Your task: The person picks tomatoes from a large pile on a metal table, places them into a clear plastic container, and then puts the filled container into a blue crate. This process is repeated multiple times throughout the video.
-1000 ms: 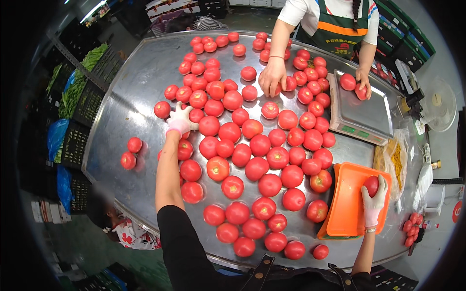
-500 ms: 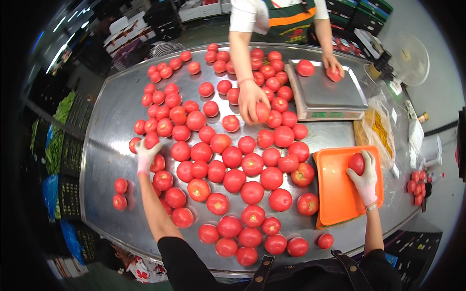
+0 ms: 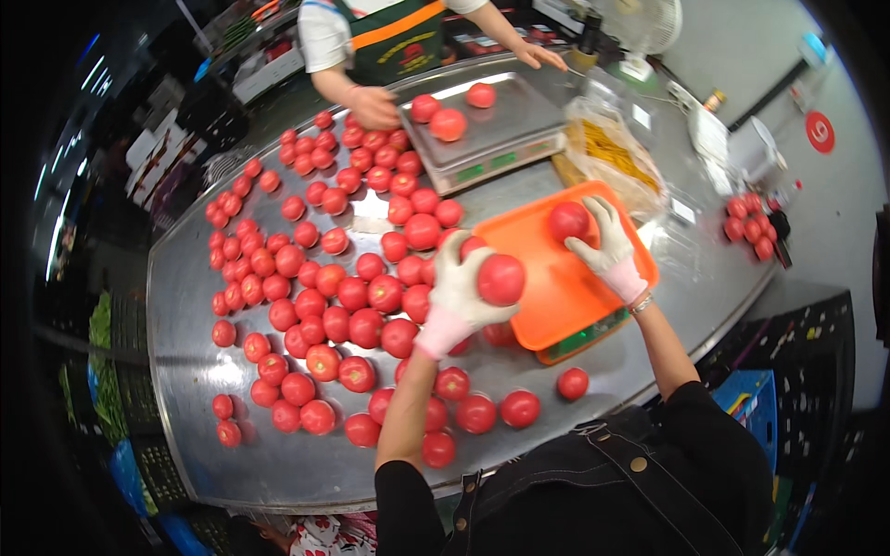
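Left hand (image 3: 456, 295): pale fabric glove, curled round smooth red tomato (image 3: 501, 281), by left rim of shallow orange plastic tray (image 3: 556, 320). Right hand (image 3: 609, 248): same glove, gripping second tomato (image 3: 568, 221) over tray. Glossy round loose tomatoes (image 3: 385, 293) across shiny metal table (image 3: 190, 398); flat-topped scale (image 3: 510, 120) beyond.

Many tomatoes (image 3: 385, 293) lie on the table (image 3: 178, 371), left of the tray (image 3: 547, 320). Behind the tray sits the scale (image 3: 505, 120), with three tomatoes (image 3: 448, 124) on it. A bag (image 3: 623, 167) lies right of the scale; a fan (image 3: 652, 26) stands behind the bag.
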Demonstrator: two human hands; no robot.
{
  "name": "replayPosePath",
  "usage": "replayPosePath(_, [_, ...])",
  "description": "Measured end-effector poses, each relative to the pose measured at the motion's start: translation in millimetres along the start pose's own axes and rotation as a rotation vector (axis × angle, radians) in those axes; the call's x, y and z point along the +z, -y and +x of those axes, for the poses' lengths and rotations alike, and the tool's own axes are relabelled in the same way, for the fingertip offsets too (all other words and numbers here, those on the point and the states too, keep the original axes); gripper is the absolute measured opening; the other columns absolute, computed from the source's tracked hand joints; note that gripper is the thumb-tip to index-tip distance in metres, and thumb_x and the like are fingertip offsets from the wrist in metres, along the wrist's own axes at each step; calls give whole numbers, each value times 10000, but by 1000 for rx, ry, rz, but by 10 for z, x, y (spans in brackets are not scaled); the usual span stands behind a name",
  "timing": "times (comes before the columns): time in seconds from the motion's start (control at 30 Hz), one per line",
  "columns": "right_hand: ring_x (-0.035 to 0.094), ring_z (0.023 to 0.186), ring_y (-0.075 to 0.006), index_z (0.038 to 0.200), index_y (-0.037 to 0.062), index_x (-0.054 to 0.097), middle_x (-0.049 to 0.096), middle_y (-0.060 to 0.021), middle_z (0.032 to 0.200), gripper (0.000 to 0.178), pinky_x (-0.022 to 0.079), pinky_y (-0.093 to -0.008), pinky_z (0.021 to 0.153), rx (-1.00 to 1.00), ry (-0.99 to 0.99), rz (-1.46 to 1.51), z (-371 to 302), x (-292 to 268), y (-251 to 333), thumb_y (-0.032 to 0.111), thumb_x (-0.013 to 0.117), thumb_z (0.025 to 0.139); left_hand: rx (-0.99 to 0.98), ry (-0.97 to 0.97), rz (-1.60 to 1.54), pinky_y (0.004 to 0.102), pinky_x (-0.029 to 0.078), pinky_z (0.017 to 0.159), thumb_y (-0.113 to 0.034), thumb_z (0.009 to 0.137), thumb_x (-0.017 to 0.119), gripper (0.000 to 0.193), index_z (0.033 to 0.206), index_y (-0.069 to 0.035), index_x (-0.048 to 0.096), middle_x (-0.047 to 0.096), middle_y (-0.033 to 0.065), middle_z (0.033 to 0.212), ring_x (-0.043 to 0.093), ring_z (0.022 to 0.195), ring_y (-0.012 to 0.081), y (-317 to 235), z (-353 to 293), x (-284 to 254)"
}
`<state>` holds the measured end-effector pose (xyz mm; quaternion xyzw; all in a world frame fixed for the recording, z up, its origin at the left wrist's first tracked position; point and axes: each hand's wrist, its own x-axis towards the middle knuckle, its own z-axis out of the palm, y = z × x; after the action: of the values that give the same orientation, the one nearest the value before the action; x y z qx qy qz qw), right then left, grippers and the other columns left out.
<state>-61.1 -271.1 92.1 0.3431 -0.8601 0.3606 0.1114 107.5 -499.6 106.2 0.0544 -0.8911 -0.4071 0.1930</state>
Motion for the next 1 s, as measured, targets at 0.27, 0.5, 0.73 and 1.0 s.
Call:
replayPosePath(0.27, [575,1154,-271,1296,51,532,537,-142,1304,509,493,-344,937,178,-188,189,-731,-743,-396,79,690,813,-6,136,304,607,310,1084,-380,615,838,814,1338,-210,506,294,203,1506,275,1357,486,-342,252,1026])
replayPosePath(0.5, [623,1079,-202,1285,5,553,572,-121,1268,404,521,-291,873,318,-284,219,-1286,-1337,-950,12,608,884,-304,-492,8,379,353,1077,-221,819,766,705,1403,-21,426,405,158,1425,386,1314,269,62,-930,193])
replayPosePath(0.73, [631,1032,-198,1259,7,565,588,-119,1219,366,519,-305,870,354,-199,239,-1413,-1521,-1438,26,598,895,-758,-1070,-25,354,376,1053,-256,948,638,587,1388,67,422,495,181,1344,471,1227,242,-46,-2574,-8])
replayPosePath(1.0, [629,1011,-206,1237,6,573,593,-126,1195,359,529,-311,830,80,-52,418,-843,-1169,-1174,27,611,880,-819,-1124,-19,331,428,995,-246,948,638,550,1362,59,443,511,159,1320,496,1207,230,-299,-2806,430])
